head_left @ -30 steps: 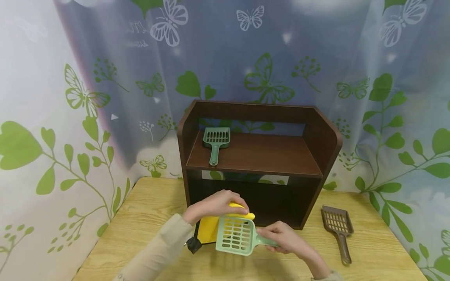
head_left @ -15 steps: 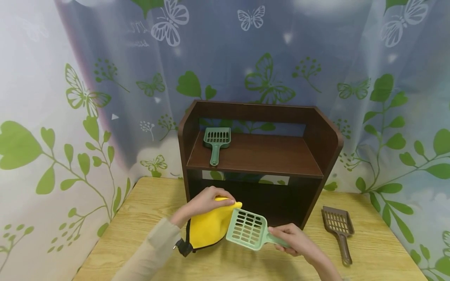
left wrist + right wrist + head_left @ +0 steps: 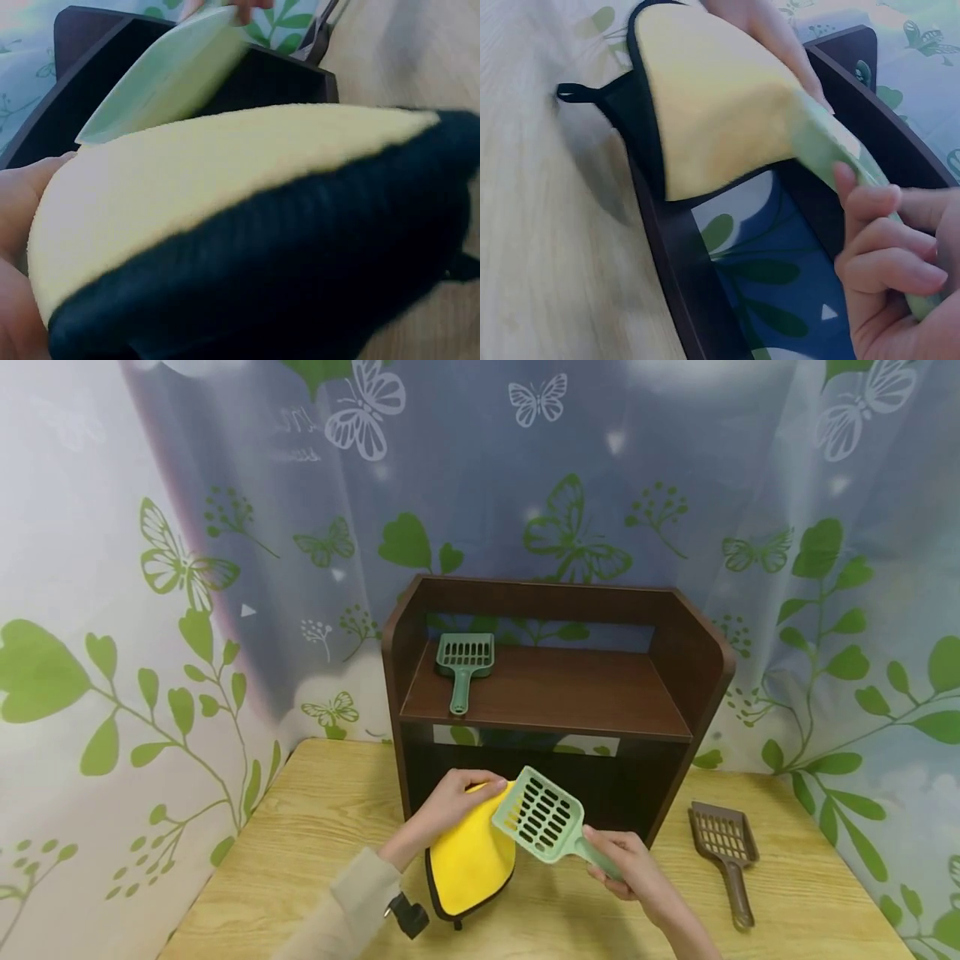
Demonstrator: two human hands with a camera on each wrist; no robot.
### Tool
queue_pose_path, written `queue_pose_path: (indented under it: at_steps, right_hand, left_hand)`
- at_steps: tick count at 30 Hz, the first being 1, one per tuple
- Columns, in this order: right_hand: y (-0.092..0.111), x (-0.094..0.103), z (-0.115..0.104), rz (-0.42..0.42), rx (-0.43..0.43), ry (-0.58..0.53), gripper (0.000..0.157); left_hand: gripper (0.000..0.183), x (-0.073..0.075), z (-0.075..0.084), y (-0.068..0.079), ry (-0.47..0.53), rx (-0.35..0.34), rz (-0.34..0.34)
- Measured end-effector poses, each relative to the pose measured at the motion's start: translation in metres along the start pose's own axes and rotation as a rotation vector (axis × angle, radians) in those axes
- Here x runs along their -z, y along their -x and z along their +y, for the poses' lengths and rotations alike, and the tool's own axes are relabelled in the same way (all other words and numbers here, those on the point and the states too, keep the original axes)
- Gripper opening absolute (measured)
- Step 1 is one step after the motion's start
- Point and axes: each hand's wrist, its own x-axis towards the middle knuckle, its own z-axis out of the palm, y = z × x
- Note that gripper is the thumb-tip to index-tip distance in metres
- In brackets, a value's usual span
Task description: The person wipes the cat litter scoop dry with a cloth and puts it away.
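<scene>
In the head view, my left hand (image 3: pixel 452 807) grips a yellow cleaning cloth (image 3: pixel 472 858) with black edging by its upper end. The cloth hangs in front of the shelf, and its rounded lower edge droops. My right hand (image 3: pixel 628 864) holds a pale green litter scoop (image 3: pixel 542 817) by the handle, its slotted head tilted up at the left. The head's left edge meets the cloth beside my left fingertips. From the right wrist, fingers curl round the handle, while the cloth (image 3: pixel 712 97) covers part of the scoop head. In the left wrist view, the cloth (image 3: pixel 187 180) hides most of the left hand.
A dark brown two-tier shelf (image 3: pixel 577 697) stands on the wooden table (image 3: pixel 330 827) behind both hands. On its upper tier, at the left, lies a darker green litter scoop (image 3: pixel 463 664). A brown litter scoop (image 3: pixel 726 852) lies on the table to the right.
The scoop has moved right, then up, turning so its head points more upward. The cloth has come out from behind the scoop and now hangs lower, still in the left hand.
</scene>
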Motion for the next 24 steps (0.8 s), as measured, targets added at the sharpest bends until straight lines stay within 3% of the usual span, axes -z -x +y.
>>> queue_pose_path:
  at_steps: [4,10,13,20,24]
  right_hand:
    - [0.000,0.001,-0.001,0.101,-0.028,-0.073,0.052]
    - [0.002,0.000,0.001,0.187,-0.051,-0.103,0.059]
    - [0.002,-0.007,0.002,0.231,-0.058,-0.158,0.058]
    - [0.000,-0.041,0.000,0.271,-0.040,-0.298,0.052]
    - [-0.003,-0.066,0.000,0.250,-0.003,-0.335,0.046]
  left_hand:
    - [0.031,-0.004,-0.002,0.004,-0.001,0.004,-0.003]
    - [0.029,-0.007,-0.002,0.006,-0.011,-0.005,0.025]
    - [0.028,-0.010,-0.001,0.005,-0.003,-0.018,0.103]
    - [0.034,-0.025,0.004,-0.004,0.038,-0.025,0.396]
    - [0.034,-0.037,0.008,-0.009,0.051,0.005,0.477]
